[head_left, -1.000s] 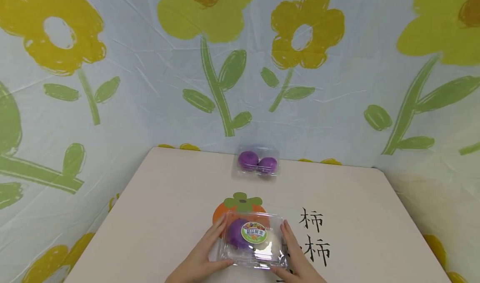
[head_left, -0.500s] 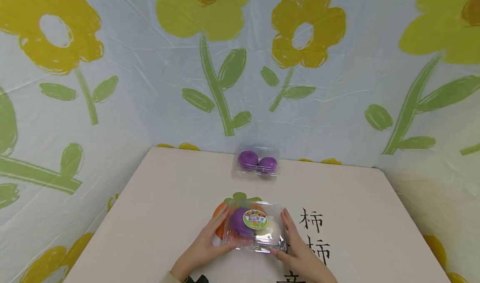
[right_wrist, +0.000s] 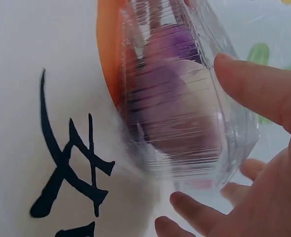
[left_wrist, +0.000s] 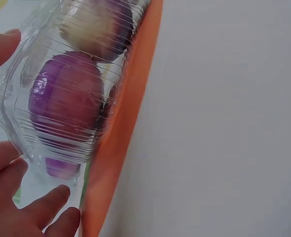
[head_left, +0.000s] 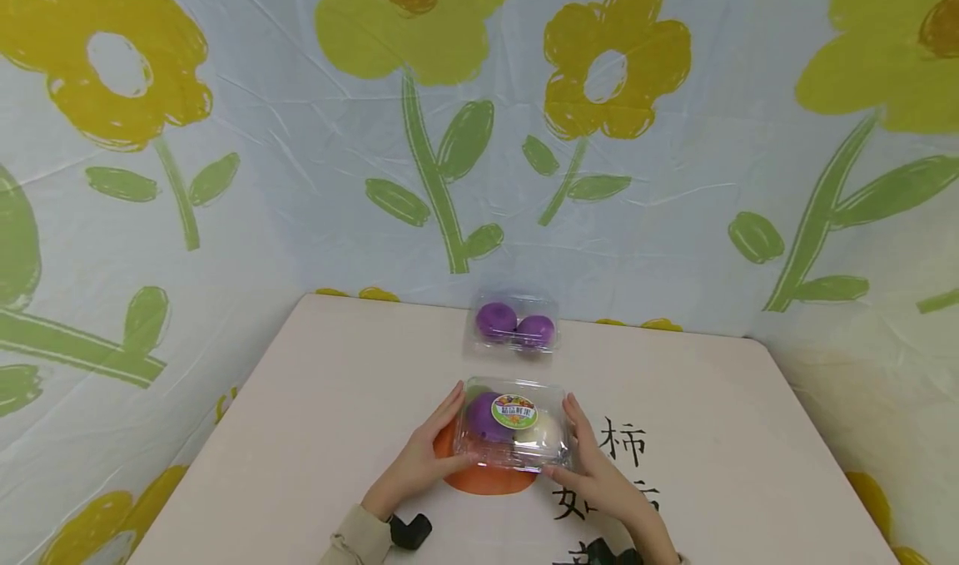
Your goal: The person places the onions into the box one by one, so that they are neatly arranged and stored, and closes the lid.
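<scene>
Both hands hold a clear plastic clamshell box (head_left: 514, 423) from its left and right ends, over the printed orange persimmon. A round fruit label (head_left: 514, 412) is on its lid. Inside sit a round purple piece (left_wrist: 66, 94) and a pale cream one (right_wrist: 197, 84), seen through ribbed walls. My left hand (head_left: 421, 457) has its thumb on the near edge and fingers along the left end. My right hand (head_left: 599, 469) mirrors it on the right end. Behind stands a second clear box (head_left: 517, 301) with two purple round pieces in it.
The pale table mat (head_left: 360, 382) carries black Chinese characters (head_left: 623, 442) to the right and the printed persimmon (head_left: 490, 482) beneath the held box. A flower-print cloth (head_left: 637, 240) hangs around the back and sides.
Both hands have moved the held box away from the body, toward the second box, and slightly right. More of the forearms and black wrist mounts shows. The far box has stayed put.
</scene>
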Motion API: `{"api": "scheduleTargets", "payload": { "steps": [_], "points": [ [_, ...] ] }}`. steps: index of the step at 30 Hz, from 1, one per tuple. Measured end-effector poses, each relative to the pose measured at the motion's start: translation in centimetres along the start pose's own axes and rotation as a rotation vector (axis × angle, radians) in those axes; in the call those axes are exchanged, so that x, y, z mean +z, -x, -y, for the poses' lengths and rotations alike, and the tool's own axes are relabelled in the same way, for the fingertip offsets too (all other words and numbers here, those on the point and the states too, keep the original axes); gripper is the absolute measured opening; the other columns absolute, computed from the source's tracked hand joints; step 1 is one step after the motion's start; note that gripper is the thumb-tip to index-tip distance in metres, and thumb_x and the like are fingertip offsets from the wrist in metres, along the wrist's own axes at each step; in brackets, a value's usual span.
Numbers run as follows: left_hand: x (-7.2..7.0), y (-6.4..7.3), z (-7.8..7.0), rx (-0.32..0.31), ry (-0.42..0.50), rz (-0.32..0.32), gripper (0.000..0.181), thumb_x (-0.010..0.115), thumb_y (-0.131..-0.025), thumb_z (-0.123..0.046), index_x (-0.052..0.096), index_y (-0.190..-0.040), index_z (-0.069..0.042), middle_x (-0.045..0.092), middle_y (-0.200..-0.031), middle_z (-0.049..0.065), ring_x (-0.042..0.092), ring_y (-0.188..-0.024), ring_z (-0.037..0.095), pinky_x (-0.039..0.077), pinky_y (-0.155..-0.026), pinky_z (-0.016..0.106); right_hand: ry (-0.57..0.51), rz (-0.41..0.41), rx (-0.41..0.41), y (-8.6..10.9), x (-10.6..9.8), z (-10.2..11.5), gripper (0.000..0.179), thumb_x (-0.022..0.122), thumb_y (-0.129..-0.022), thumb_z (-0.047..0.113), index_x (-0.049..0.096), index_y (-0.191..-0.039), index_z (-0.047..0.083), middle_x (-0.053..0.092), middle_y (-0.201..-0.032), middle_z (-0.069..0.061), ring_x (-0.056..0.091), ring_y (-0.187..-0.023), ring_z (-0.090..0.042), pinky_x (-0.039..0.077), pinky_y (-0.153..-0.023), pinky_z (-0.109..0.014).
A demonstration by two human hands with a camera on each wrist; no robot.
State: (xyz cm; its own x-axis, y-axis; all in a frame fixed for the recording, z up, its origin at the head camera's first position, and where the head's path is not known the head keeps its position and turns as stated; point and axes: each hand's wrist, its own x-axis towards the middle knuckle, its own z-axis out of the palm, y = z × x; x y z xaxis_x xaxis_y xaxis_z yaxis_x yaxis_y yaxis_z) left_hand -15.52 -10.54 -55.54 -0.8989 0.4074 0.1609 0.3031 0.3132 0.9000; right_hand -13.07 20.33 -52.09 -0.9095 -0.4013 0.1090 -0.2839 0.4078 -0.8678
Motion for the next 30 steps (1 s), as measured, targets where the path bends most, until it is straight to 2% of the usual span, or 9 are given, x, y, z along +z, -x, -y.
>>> {"api": "scheduleTargets", "payload": {
  "steps": [3, 5, 12, 14, 16, 18, 20, 24, 30],
  "points": [
    [0.0, -0.8, 0.3, -0.014, 0.025, -0.01, 0.094, 0.08, -0.083, -0.04, 0.026, -0.158, -0.026, 0.013, -0.164, -0.017, 0.01, -0.15, 0.008, 0.015, -0.12, 0.048, -0.043, -0.014, -0.07, -0.7, -0.2, -0.8, 0.097, 0.072, -0.089, 0.015, 0.004, -0.156, -0.001, -0.009, -0.161, -0.028, 0.003, -0.142, -0.058, 0.015, -0.107, -0.075],
    [0.0, -1.3, 0.5, -0.016, 0.033, -0.015, 0.094, 0.08, -0.083, -0.041, 0.025, -0.158, -0.028, 0.013, -0.163, -0.018, 0.01, -0.15, 0.007, 0.015, -0.12, 0.048, -0.074, -0.018, -0.077, -1.2, -0.4, -1.1, 0.096, 0.073, -0.088, 0.011, 0.005, -0.155, -0.001, -0.009, -0.16, -0.029, 0.003, -0.141, -0.06, 0.015, -0.106, -0.076],
    [0.3, -2.7, 2.1, 0.058, 0.041, -0.069, 0.093, 0.081, -0.084, -0.035, 0.027, -0.158, -0.021, 0.016, -0.164, -0.012, 0.013, -0.151, 0.014, 0.015, -0.12, 0.045, -0.195, -0.027, 0.103, -2.6, -0.7, -1.7, 0.102, 0.076, -0.085, 0.015, 0.005, -0.158, 0.015, -0.012, -0.165, -0.012, 0.001, -0.146, -0.053, 0.006, -0.112, -0.068],
    [0.4, -3.0, 2.5, 0.069, 0.038, -0.085, 0.092, 0.08, -0.084, -0.034, 0.027, -0.158, -0.021, 0.016, -0.164, -0.012, 0.014, -0.15, 0.014, 0.015, -0.12, 0.04, -0.232, -0.044, 0.121, -2.8, -0.6, -2.0, 0.103, 0.077, -0.084, 0.017, 0.007, -0.159, 0.017, -0.01, -0.166, -0.008, 0.001, -0.146, -0.051, 0.004, -0.113, -0.067],
    [0.6, -3.1, 2.8, 0.086, 0.034, -0.097, 0.091, 0.08, -0.085, -0.033, 0.028, -0.158, -0.019, 0.017, -0.164, -0.009, 0.015, -0.15, 0.015, 0.015, -0.12, 0.035, -0.281, -0.068, 0.098, -2.9, -0.4, -2.5, 0.102, 0.077, -0.084, 0.015, 0.007, -0.159, 0.016, -0.009, -0.166, -0.007, 0.0, -0.146, -0.052, 0.003, -0.114, -0.066],
    [0.6, -3.1, 2.9, 0.103, 0.026, -0.108, 0.09, 0.08, -0.085, -0.031, 0.028, -0.158, -0.017, 0.018, -0.165, -0.007, 0.016, -0.15, 0.016, 0.015, -0.12, 0.03, -0.331, -0.093, 0.054, -2.8, -0.1, -3.0, 0.1, 0.075, -0.085, 0.01, 0.009, -0.16, 0.014, -0.006, -0.167, -0.008, 0.0, -0.147, -0.05, 0.004, -0.118, -0.057],
    [0.7, -3.0, 3.0, 0.119, 0.028, -0.123, 0.089, 0.08, -0.085, -0.027, 0.029, -0.157, -0.015, 0.019, -0.164, -0.004, 0.017, -0.15, 0.019, 0.015, -0.119, 0.024, -0.372, -0.118, -0.014, -2.9, 0.2, -3.4, 0.098, 0.073, -0.085, 0.003, 0.01, -0.16, 0.009, -0.004, -0.166, -0.011, -0.001, -0.147, -0.05, 0.008, -0.121, -0.04],
    [0.8, -2.7, 2.9, 0.124, 0.046, -0.148, 0.085, 0.079, -0.086, -0.018, 0.031, -0.156, -0.011, 0.022, -0.164, 0.004, 0.019, -0.15, 0.023, 0.015, -0.115, 0.016, -0.388, -0.151, -0.083, -2.8, 0.8, -3.8, 0.095, 0.071, -0.086, -0.002, 0.012, -0.159, 0.005, -0.002, -0.166, -0.013, 0.0, -0.147, -0.049, 0.014, -0.11, -0.008],
    [0.7, -2.7, 2.7, 0.112, 0.048, -0.156, 0.082, 0.077, -0.087, -0.015, 0.033, -0.155, -0.01, 0.024, -0.163, 0.005, 0.019, -0.15, 0.025, 0.016, -0.117, 0.021, -0.338, -0.201, -0.073, -2.8, 1.2, -3.8, 0.094, 0.072, -0.085, 0.0, 0.014, -0.159, 0.007, 0.0, -0.166, -0.014, 0.006, -0.146, -0.052, 0.015, -0.107, -0.005]
  ]
}}
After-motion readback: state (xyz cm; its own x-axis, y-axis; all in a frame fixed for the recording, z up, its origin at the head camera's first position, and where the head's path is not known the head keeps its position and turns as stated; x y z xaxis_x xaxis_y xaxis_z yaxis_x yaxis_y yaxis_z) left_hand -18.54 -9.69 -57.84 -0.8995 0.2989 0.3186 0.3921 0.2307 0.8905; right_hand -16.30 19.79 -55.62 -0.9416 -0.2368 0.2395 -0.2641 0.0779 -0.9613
